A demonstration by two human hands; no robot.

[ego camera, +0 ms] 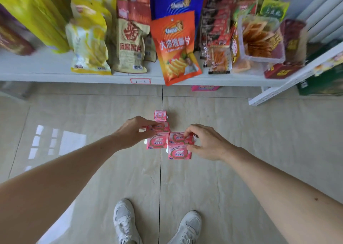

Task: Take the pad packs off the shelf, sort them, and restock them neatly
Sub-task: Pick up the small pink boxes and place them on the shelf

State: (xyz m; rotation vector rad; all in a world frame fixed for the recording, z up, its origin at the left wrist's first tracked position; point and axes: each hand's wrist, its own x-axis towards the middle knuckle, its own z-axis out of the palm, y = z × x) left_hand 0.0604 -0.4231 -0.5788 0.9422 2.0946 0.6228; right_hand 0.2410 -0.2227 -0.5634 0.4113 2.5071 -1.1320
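Note:
Several small pink pad packs lie on the tiled floor in front of the shelf. My left hand (134, 131) pinches one pack (158, 127) in the left column, with another pack (157, 142) just below it and a third (160, 115) farther away. My right hand (206, 143) pinches the upper pack (179, 138) of the right column, which sits above a further pack (179, 153). More pink packaging (205, 88) shows under the shelf edge.
A white shelf (55, 76) crosses the top, loaded with snack bags; an orange chip bag (176, 46) hangs over its edge. A clear tub (259, 39) and a green box (323, 84) stand at the right. My white shoes (157, 223) are below.

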